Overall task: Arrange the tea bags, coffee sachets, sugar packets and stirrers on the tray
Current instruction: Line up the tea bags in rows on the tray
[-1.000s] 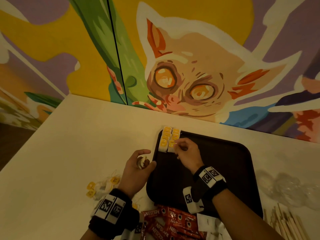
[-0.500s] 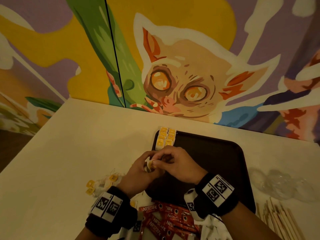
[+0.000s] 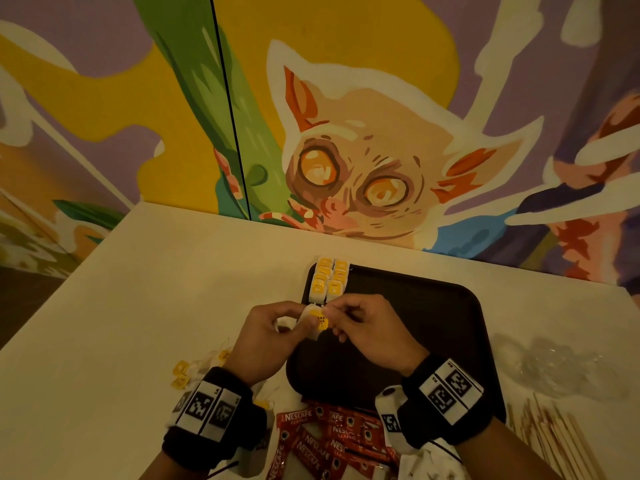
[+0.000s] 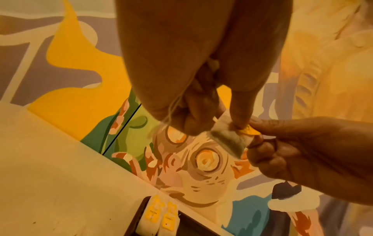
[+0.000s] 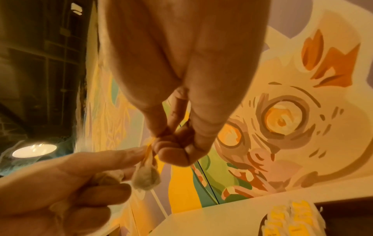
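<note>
Yellow-tagged tea bag (image 3: pixel 317 320) hangs pinched between both hands just above the tray's (image 3: pixel 433 306) nine o'clock edge. Left hand (image 3: pixel 266 337) curls round the pouch; right hand (image 3: pixel 367 332) nips the tag between thumb and forefinger. Two rows of tea bags (image 3: pixel 329 278) sit at the tray's eleven o'clock corner. I would smooth the string, then lay it tag-up, touching the nearest row. Coffee sachets (image 3: pixel 325 441) wait at six o'clock, stirrers (image 3: pixel 554 441) at four.
</note>
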A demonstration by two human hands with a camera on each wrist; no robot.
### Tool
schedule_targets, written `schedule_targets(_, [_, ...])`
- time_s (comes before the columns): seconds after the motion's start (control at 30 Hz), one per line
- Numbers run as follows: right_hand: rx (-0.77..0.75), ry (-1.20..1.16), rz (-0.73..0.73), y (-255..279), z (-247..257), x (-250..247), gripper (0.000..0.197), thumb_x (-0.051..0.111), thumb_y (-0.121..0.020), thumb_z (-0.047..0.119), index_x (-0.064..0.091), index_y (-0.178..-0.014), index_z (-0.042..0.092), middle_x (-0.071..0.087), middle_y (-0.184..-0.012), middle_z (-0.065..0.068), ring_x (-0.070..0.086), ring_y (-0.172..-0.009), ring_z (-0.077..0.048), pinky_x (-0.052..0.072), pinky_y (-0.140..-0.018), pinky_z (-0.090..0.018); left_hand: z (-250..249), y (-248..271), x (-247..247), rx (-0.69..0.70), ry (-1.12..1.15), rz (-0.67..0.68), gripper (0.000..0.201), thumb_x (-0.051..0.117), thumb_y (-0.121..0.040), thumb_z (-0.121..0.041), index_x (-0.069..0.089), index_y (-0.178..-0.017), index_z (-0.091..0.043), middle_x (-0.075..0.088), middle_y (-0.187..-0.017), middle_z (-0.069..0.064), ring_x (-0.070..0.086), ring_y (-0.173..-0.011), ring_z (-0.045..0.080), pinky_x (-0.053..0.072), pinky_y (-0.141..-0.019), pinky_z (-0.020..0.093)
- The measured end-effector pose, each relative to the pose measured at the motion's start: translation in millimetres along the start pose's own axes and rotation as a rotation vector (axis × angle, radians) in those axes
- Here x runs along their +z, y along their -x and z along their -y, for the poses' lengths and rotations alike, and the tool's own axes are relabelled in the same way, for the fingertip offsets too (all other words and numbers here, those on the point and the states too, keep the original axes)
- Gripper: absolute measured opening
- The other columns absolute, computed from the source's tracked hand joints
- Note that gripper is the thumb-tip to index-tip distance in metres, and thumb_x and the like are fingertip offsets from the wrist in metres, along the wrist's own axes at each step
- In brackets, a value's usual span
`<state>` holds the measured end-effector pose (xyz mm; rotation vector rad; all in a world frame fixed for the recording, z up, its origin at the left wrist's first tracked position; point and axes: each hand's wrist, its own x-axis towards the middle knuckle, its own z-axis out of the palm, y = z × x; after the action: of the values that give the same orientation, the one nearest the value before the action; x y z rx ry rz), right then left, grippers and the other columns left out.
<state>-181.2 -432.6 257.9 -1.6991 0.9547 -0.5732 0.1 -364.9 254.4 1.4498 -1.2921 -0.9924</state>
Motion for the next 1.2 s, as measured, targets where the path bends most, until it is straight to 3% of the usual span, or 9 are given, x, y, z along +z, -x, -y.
schedule_targets(0.1, [-0.025, -0.053, -0.016, 4.1, 1.1, 1.3, 0.017, 0.065, -0.092, 0.027, 0.069, -0.108, 0.022, 0.069, -0.089, 0.000, 0.068, -0.079, -0.015, 0.057, -0.069, -0.028, -1.2, -0.3, 0.5, 0.000, 0.007, -0.017, 0.014, 0.069, -0.085, -0.028, 0.076, -0.089, -0.017, 0.075, -0.082, -0.003, 0.070, -0.079, 0.013, 0.055, -0.074, 0.048])
schedule_targets(0.2, [-0.040, -0.105, 0.003, 6.6, 1.7, 1.5, 0.033, 0.074, -0.085, 0.024, 0.065, -0.117, 0.025, 0.067, -0.097, 0.003, 0.069, -0.087, -0.017, 0.058, -0.079, -0.032, -2.4, 2.5, 1.6, 0.027, 0.003, 0.003, 0.016, 0.068, -0.085, -0.027, 0.076, -0.093, -0.017, 0.075, -0.083, -0.003, 0.070, -0.080, 0.013, 0.056, -0.076, 0.045])
schedule_targets(0.27, [-0.071, -0.059, -0.033, 6.7, 2.5, 1.9, 0.026, 0.076, -0.084, 0.020, 0.070, -0.110, 0.021, 0.070, -0.094, 0.003, 0.070, -0.086, -0.016, 0.059, -0.082, -0.033, -1.4, 3.9, 2.4, 0.044, -0.011, 0.003, 0.016, 0.068, -0.084, -0.030, 0.077, -0.094, -0.020, 0.075, -0.084, -0.005, 0.069, -0.083, 0.013, 0.055, -0.078, 0.043])
schedule_targets(0.4, [-0.103, -0.022, -0.126, 5.8, 4.9, 2.2, 0.013, 0.072, -0.087, 0.017, 0.075, -0.099, 0.015, 0.073, -0.088, 0.003, 0.070, -0.081, -0.013, 0.057, -0.071, -0.026, -1.1, 4.1, 5.0, 0.051, -0.015, -0.029, 0.011, 0.069, -0.084, -0.023, 0.076, -0.093, -0.027, 0.074, -0.082, -0.006, 0.068, -0.082, 0.012, 0.054, -0.076, 0.047])
schedule_targets(0.57, [-0.107, -0.014, -0.143, 4.1, 6.9, 1.1, 0.007, 0.070, -0.088, 0.019, 0.074, -0.094, 0.021, 0.072, -0.089, 0.007, 0.069, -0.084, -0.012, 0.055, -0.072, -0.024, -1.4, 0.3, 4.8, 0.031, -0.038, -0.025, 0.010, 0.069, -0.085, -0.022, 0.077, -0.091, -0.022, 0.075, -0.084, -0.009, 0.068, -0.084, 0.008, 0.054, -0.080, 0.042])
schedule_targets(0.7, [-0.063, -0.070, -0.158, 3.2, 7.7, 1.2, 0.005, 0.066, -0.092, 0.017, 0.071, -0.094, 0.018, 0.070, -0.084, 0.004, 0.066, -0.076, -0.012, 0.055, -0.068, -0.027, 1.6, -0.7, 3.1, 0.015, -0.083, -0.033, 0.009, 0.070, -0.086, -0.023, 0.077, -0.091, -0.022, 0.074, -0.086, -0.013, 0.068, -0.087, 0.005, 0.054, -0.081, 0.043])
schedule_targets(0.8, [-0.050, -0.108, -0.143, 3.2, 10.7, 1.8, 0.008, 0.060, -0.096, 0.019, 0.067, -0.097, 0.017, 0.069, -0.089, 0.001, 0.065, -0.076, -0.012, 0.055, -0.068, -0.028, 2.4, -0.2, 2.9, -0.001, -0.089, -0.022, 0.008, 0.070, -0.086, -0.024, 0.077, -0.089, -0.024, 0.074, -0.084, -0.014, 0.069, -0.085, 0.008, 0.053, -0.079, 0.048])
schedule_targets(0.93, [-0.025, -0.056, -0.026, 3.4, 12.2, 1.7, 0.029, 0.073, -0.085, 0.028, 0.065, -0.113, 0.025, 0.069, -0.096, 0.005, 0.068, -0.087, -0.012, 0.058, -0.079, -0.030, 0.1, 1.0, 3.3, 0.033, -0.116, 0.001, 0.010, 0.067, -0.089, -0.025, 0.077, -0.089, -0.027, 0.074, -0.081, -0.014, 0.069, -0.082, 0.008, 0.053, -0.078, 0.047])
schedule_targets(1.2, [-0.089, 0.046, -0.112, 1.8, 14.1, -1.8, 0.010, 0.070, -0.089, 0.017, 0.075, -0.095, 0.023, 0.074, -0.091, 0.007, 0.069, -0.088, -0.008, 0.057, -0.082, -0.031, -1.0, -0.3, 3.4, 0.042, -0.124, -0.026, 0.010, 0.071, -0.086, -0.024, 0.075, -0.094, -0.029, 0.074, -0.081, -0.014, 0.068, -0.085, 0.005, 0.053, -0.077, 0.041])
